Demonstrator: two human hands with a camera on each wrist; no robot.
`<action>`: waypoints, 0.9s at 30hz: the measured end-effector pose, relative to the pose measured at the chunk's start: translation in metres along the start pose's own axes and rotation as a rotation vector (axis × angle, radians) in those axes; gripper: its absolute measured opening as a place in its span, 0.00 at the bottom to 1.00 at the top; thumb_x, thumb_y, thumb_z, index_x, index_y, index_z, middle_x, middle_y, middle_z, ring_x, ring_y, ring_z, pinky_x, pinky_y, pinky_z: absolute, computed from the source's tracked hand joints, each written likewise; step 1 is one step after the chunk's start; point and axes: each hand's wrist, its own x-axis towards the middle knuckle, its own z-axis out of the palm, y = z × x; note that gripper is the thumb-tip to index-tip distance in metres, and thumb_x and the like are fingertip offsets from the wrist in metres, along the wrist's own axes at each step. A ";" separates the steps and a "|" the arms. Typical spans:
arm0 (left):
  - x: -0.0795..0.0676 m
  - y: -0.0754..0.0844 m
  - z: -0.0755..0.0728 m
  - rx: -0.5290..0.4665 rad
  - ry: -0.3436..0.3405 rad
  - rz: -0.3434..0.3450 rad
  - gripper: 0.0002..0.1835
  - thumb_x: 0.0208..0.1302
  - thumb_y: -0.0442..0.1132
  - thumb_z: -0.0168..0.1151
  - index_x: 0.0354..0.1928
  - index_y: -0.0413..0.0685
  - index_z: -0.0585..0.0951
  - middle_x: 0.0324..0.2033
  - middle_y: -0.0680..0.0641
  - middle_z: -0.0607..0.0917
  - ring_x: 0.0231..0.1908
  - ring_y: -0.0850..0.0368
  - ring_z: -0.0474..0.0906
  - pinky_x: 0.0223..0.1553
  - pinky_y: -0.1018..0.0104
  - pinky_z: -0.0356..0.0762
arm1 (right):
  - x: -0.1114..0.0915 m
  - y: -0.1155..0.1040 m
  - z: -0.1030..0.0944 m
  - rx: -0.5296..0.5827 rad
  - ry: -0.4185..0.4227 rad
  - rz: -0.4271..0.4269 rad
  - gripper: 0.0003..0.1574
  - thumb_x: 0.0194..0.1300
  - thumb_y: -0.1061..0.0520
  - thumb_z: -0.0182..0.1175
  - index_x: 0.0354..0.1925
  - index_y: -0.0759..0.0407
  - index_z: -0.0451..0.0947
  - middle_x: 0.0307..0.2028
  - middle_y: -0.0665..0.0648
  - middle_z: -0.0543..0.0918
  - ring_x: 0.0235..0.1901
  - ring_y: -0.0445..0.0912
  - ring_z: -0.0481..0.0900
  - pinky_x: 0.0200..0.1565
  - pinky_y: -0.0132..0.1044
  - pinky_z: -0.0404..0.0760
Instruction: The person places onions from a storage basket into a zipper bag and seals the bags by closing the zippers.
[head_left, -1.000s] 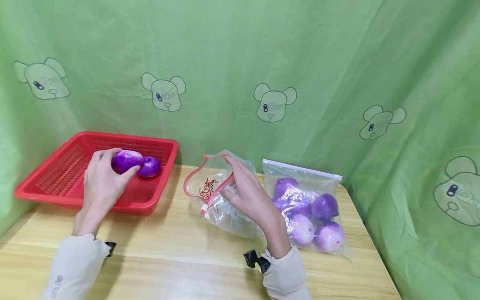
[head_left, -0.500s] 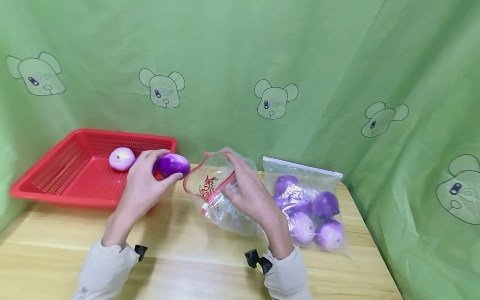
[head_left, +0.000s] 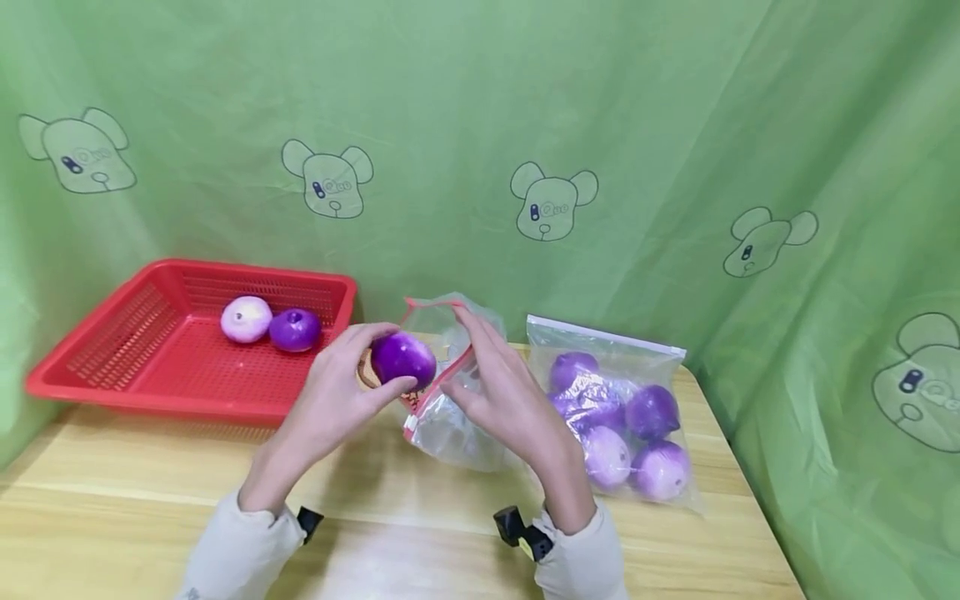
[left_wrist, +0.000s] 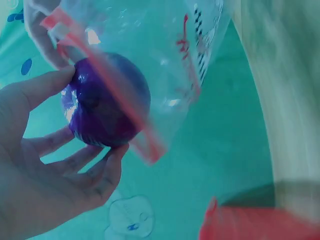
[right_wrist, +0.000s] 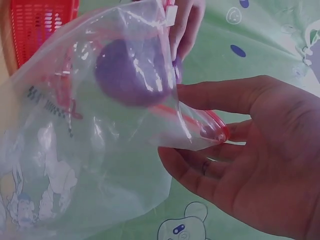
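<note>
A purple onion (head_left: 405,360) is held between the thumb and fingers of my left hand (head_left: 333,396), at the mouth of a clear zip bag (head_left: 459,437) with a red rim. In the left wrist view the red zip strip (left_wrist: 117,87) crosses in front of the onion (left_wrist: 82,107). Through the plastic in the right wrist view, the onion (right_wrist: 130,75) shows just inside the opening. My right hand (head_left: 517,400) grips the bag's rim and spreads it; its thumb and fingers (right_wrist: 185,172) pinch the edge there.
At the left stands a red perforated basket (head_left: 180,400) with a pale onion (head_left: 246,319) and a darker purple onion (head_left: 296,330) in it. To the right lies a clear zip bag (head_left: 540,342) with several purple onions. A green curtain (head_left: 435,208) hangs behind the wooden table (head_left: 390,533).
My left hand has lifted the purple onion out of the red basket and carried it right to the bag's mouth. The right hand has stayed on the bag.
</note>
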 end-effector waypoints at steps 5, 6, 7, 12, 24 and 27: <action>-0.001 -0.002 0.006 -0.060 -0.082 0.052 0.33 0.57 0.42 0.75 0.64 0.48 0.74 0.58 0.48 0.80 0.55 0.53 0.78 0.48 0.55 0.83 | -0.004 -0.007 -0.002 0.028 0.006 -0.019 0.60 0.58 0.62 0.72 0.79 0.51 0.48 0.75 0.53 0.59 0.45 0.45 0.79 0.47 0.39 0.84; -0.001 -0.002 0.007 -0.060 -0.094 0.064 0.33 0.58 0.42 0.75 0.65 0.48 0.74 0.58 0.47 0.80 0.56 0.52 0.78 0.50 0.54 0.82 | -0.005 -0.008 -0.003 0.031 0.009 -0.021 0.61 0.58 0.62 0.72 0.79 0.50 0.47 0.75 0.53 0.59 0.46 0.45 0.80 0.47 0.39 0.84; -0.001 -0.003 0.008 -0.062 -0.106 0.077 0.32 0.59 0.42 0.73 0.65 0.48 0.74 0.59 0.47 0.80 0.58 0.50 0.77 0.53 0.53 0.80 | -0.006 -0.009 -0.004 0.030 0.013 -0.023 0.61 0.58 0.63 0.72 0.79 0.50 0.47 0.75 0.53 0.59 0.48 0.46 0.80 0.49 0.39 0.83; -0.003 -0.008 0.013 -0.015 -0.147 0.113 0.18 0.65 0.42 0.68 0.54 0.46 0.80 0.54 0.45 0.83 0.55 0.50 0.80 0.56 0.52 0.78 | -0.010 -0.013 -0.009 0.036 0.040 -0.052 0.60 0.58 0.63 0.71 0.78 0.50 0.48 0.75 0.53 0.60 0.61 0.51 0.75 0.60 0.43 0.76; -0.003 -0.011 0.019 0.326 -0.074 0.208 0.09 0.69 0.38 0.59 0.41 0.40 0.84 0.45 0.41 0.87 0.51 0.44 0.82 0.57 0.44 0.73 | -0.009 -0.018 -0.011 -0.009 0.254 -0.061 0.29 0.68 0.59 0.63 0.66 0.60 0.72 0.50 0.56 0.83 0.27 0.38 0.76 0.25 0.28 0.78; -0.004 -0.009 0.016 0.412 -0.026 0.208 0.10 0.68 0.39 0.60 0.41 0.38 0.84 0.46 0.38 0.86 0.53 0.40 0.81 0.57 0.42 0.71 | -0.007 -0.019 -0.010 -0.036 0.257 -0.048 0.31 0.65 0.64 0.63 0.66 0.62 0.72 0.60 0.60 0.79 0.26 0.38 0.76 0.23 0.27 0.77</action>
